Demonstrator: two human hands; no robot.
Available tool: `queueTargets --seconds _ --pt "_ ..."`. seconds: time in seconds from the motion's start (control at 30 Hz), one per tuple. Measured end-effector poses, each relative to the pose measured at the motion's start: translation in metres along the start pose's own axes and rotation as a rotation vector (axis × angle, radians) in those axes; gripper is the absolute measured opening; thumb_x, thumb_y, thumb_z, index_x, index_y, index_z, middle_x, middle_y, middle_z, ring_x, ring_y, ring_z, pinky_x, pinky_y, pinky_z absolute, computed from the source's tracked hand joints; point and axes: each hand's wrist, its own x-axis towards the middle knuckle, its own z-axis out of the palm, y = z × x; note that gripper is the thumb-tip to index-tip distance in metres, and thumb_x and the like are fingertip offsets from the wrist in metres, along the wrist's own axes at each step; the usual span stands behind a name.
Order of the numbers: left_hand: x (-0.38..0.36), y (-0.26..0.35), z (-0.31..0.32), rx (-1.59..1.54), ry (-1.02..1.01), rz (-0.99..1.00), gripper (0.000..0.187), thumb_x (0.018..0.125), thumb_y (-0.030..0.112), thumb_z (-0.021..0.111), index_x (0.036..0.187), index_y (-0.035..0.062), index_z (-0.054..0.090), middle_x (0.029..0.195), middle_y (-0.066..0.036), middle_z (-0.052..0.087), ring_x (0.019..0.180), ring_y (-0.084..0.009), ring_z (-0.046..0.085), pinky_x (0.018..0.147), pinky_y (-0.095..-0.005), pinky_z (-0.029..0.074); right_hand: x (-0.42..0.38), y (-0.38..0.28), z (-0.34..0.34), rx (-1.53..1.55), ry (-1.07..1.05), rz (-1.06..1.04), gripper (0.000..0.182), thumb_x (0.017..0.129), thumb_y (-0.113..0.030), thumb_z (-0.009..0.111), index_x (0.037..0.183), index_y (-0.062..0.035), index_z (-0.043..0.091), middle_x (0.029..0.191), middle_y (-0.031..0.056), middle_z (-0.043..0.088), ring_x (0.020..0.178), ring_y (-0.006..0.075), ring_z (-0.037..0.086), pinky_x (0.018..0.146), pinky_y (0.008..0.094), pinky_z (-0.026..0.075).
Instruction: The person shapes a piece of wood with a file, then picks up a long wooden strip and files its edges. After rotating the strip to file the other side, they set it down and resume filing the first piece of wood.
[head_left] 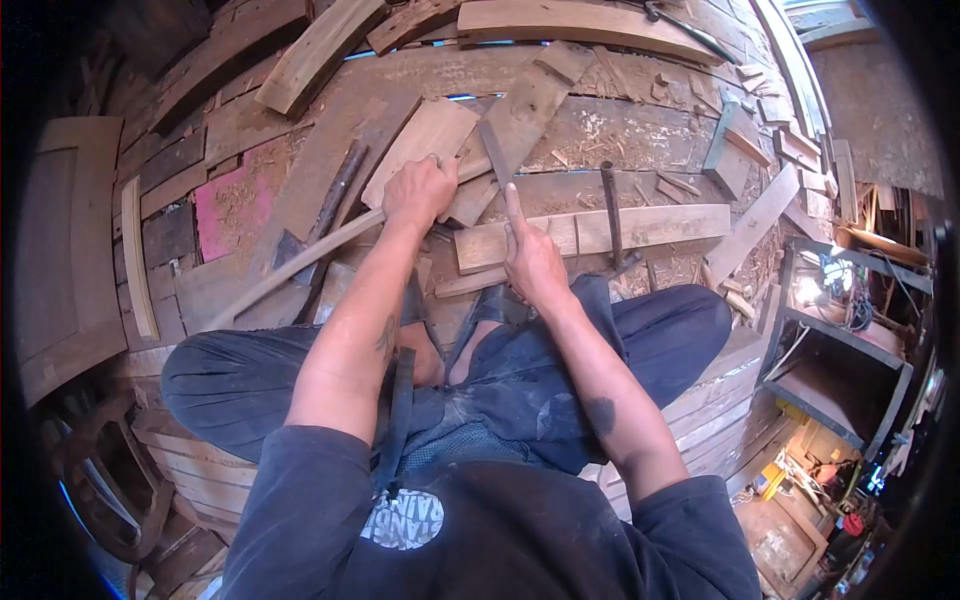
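My left hand [421, 190] is closed around a long pale wooden stick [335, 242], which slants from beside my left knee up past my fist. My right hand [535, 262] grips a tool with a long, flat, narrow blade [494, 152], pointing away from me just right of the stick's far end. Beyond my left fist lies a pale board [425, 135]. Close to my right hand, a thick wooden piece [650, 230] rests crosswise with a dark line marked across it. A dark-handled tool [611, 200] lies over that piece, its head near my right knee.
Another dark-handled tool [340, 190] lies left of the pale board. Planks [590, 22] and offcuts [735, 150] surround me, with shavings scattered over the wooden floor. A pink panel [240, 200] is at left. Shelving [840, 385] with cables stands at right.
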Motion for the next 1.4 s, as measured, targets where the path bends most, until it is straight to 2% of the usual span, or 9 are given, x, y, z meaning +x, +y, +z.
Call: queueTargets --seconds 0.2,0.4,0.6,0.73,0.83,0.93,1.07,1.23,1.4 --pt "0.002 -0.001 -0.001 0.022 -0.035 0.018 0.060 0.103 0.050 0.042 0.126 0.0059 0.075 0.117 -0.026 0.075 0.114 -0.0422 0.072 0.099 -0.0519 0.056 -0.044 0.000 -0.004 0.067 0.004 0.013 0.071 0.105 -0.013 0.051 0.170 -0.0184 0.023 0.093 0.0382 0.068 0.085 0.0568 0.069 0.082 0.0636 0.054" --pt "-0.008 0.001 0.003 -0.013 0.023 0.008 0.060 0.104 0.047 0.035 0.125 0.0038 0.072 0.116 -0.029 0.074 0.111 -0.0460 0.071 0.098 -0.0552 0.055 0.009 -0.024 -0.013 0.074 -0.104 0.106 0.071 0.104 -0.012 0.051 0.170 -0.0187 0.024 0.092 0.0382 0.068 0.090 0.0572 0.069 0.084 0.0652 0.052" --pt "-0.003 -0.003 0.015 0.015 0.064 0.040 0.058 0.105 0.048 0.038 0.120 0.0048 0.075 0.109 -0.026 0.077 0.106 -0.0422 0.075 0.095 -0.0524 0.057 -0.057 -0.004 -0.025 0.023 -0.155 0.074 0.071 0.103 -0.011 0.051 0.169 -0.0219 0.026 0.093 0.0368 0.070 0.092 0.0573 0.069 0.085 0.0656 0.052" --pt "-0.010 0.000 0.011 0.025 0.052 0.040 0.060 0.106 0.046 0.033 0.120 0.0048 0.075 0.113 -0.028 0.075 0.110 -0.0447 0.072 0.098 -0.0546 0.054 -0.033 -0.004 -0.020 -0.001 -0.092 0.096 0.075 0.102 -0.012 0.051 0.170 -0.0239 0.024 0.094 0.0374 0.070 0.092 0.0573 0.069 0.085 0.0656 0.053" --pt "-0.009 -0.001 0.014 0.020 0.123 0.033 0.057 0.105 0.048 0.040 0.117 0.0064 0.076 0.108 -0.025 0.077 0.106 -0.0420 0.074 0.095 -0.0525 0.056 -0.015 -0.013 -0.004 0.016 -0.038 0.106 0.073 0.103 -0.013 0.051 0.170 -0.0262 0.025 0.096 0.0364 0.071 0.092 0.0566 0.070 0.085 0.0651 0.054" --pt "-0.010 0.001 0.016 0.030 0.143 0.029 0.056 0.105 0.047 0.039 0.118 0.0063 0.076 0.107 -0.025 0.077 0.106 -0.0421 0.075 0.096 -0.0524 0.056 -0.030 -0.013 -0.007 -0.074 -0.150 0.011 0.073 0.103 -0.014 0.051 0.170 -0.0286 0.025 0.097 0.0359 0.071 0.092 0.0556 0.070 0.085 0.0645 0.054" --pt "-0.009 -0.003 0.016 0.028 0.091 0.023 0.056 0.105 0.044 0.036 0.118 0.0063 0.076 0.107 -0.026 0.077 0.106 -0.0430 0.074 0.097 -0.0533 0.056 -0.003 -0.008 0.003 -0.069 0.008 0.013 0.074 0.103 -0.014 0.052 0.170 -0.0306 0.025 0.094 0.0336 0.070 0.090 0.0544 0.070 0.081 0.0639 0.055" --pt "-0.009 -0.005 0.019 0.032 0.141 0.052 0.056 0.105 0.041 0.034 0.116 0.0061 0.076 0.106 -0.027 0.077 0.105 -0.0433 0.074 0.097 -0.0532 0.055 -0.003 0.004 0.005 -0.119 -0.016 -0.065 0.075 0.103 -0.014 0.052 0.169 -0.0347 0.025 0.093 0.0312 0.070 0.090 0.0519 0.071 0.080 0.0629 0.056" --pt "-0.008 -0.072 0.023 -0.072 0.025 0.256 0.066 0.109 0.055 0.038 0.114 0.0002 0.074 0.117 -0.029 0.074 0.114 -0.0467 0.069 0.101 -0.0546 0.052 -0.002 0.000 0.009 -0.102 -0.020 -0.030 0.078 0.101 -0.014 0.055 0.169 -0.0376 0.024 0.094 0.0293 0.072 0.091 0.0496 0.072 0.080 0.0613 0.057"
